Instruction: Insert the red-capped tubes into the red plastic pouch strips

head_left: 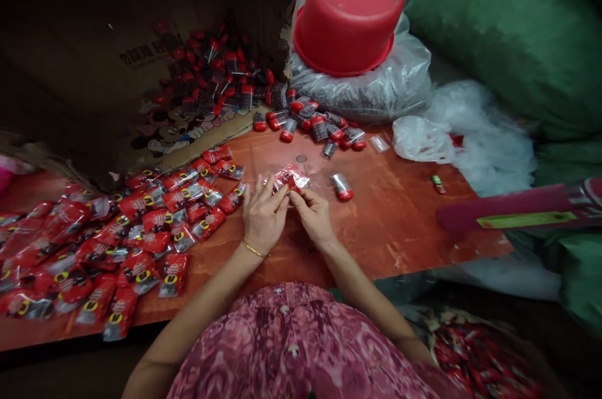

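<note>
Red table (399, 223), carton (94, 41) of capsules (221, 73)

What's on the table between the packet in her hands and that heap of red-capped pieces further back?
Head view: mostly bare red tabletop between the packet and the heap, with only a small dark round spot.

The packet (291, 178) is a small red and clear plastic sachet with white print, crinkled and shiny. It is held flat just above the table, pinched at its near edge by both hands: left hand (262, 214) at its 7 o'clock, right hand (314, 216) at its 5 o'clock, fingertips meeting under it. A lone capsule (342, 187), clear with a red cap, lies on its side at the packet's 3 o'clock, near but apart.
</note>
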`<state>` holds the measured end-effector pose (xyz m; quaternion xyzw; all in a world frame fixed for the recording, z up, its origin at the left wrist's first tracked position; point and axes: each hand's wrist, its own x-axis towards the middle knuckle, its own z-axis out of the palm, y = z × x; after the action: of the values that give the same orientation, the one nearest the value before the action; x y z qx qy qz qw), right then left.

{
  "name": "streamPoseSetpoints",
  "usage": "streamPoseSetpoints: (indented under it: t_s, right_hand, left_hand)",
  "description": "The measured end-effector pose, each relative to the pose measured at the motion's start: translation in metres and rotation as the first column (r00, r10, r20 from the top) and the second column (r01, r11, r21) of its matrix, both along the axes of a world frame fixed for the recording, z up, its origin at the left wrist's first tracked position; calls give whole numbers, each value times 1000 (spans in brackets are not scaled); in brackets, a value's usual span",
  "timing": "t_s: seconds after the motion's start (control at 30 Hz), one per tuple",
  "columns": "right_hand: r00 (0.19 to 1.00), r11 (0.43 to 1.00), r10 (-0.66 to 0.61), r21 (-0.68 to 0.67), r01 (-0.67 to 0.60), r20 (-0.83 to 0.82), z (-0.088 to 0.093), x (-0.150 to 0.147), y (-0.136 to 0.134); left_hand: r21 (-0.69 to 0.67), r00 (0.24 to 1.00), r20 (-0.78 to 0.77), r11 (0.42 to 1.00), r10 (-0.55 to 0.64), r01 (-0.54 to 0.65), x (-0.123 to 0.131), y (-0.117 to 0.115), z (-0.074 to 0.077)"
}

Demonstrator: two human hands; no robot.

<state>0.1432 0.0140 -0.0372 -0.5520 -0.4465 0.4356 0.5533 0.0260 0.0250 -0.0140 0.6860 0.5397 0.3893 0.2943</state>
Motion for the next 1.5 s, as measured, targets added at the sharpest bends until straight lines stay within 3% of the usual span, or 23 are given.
streamPoseSetpoints:
  t_s: [0.07,0.13,0.23,0.3,0.43,0.57,0.67,0.73,0.77,0.87,0.97,1.07,1.33,1.5]
  right_hand:
    - [999,999,-36,16,37,-26,3,-1,0]
    - [997,996,-80,40,80,-5,4,1,-2]
    - [994,993,-87,81,82,61,3,2,-7]
    - [990,991,-90,105,78,113,1,2,-10]
    - [975,982,-143,146,119,170,-3,-3,-14]
    - [966,979,-146,173,110,213,-7,-7,-17]
    - [936,979,-77,205,5,342,-5,4,-17]
    - [845,961,-31,248,-121,534,0,28,-12]
    - [755,947,-32,262,-188,655,3,45,-7]
    - [352,962,-24,117,-246,936,10,106,12]
    - [40,929,156,-133,-346,987,10,153,27]
    - [-84,884,208,-224,-410,975,10,166,23]
    - [-24,910,224,-218,-354,974,9,143,-18]
    - [158,966,218,-190,-176,963,-6,139,-23]
  left_hand:
    - [-97,986,161,995,48,-32,-2,-1,3]
    - [-301,939,335,954,83,23,-4,-2,5]
    - [-560,824,546,798,151,225,-3,-3,7]
    - [-607,729,637,745,249,276,2,-3,8]
    - [-617,587,712,744,386,259,13,-6,7]
    - [-671,545,700,688,462,277,16,-7,8]
    - [-683,543,696,668,470,297,11,-5,8]
    - [-690,551,686,665,474,286,6,-1,8]
    - [-698,557,678,658,480,283,3,1,8]
    - [-727,567,658,615,496,305,0,4,9]
    - [-741,570,654,574,497,349,2,5,9]
    - [-741,562,659,561,500,369,3,3,9]
    - [-727,603,659,583,449,361,0,2,8]
    - [-721,602,653,622,460,307,1,0,9]
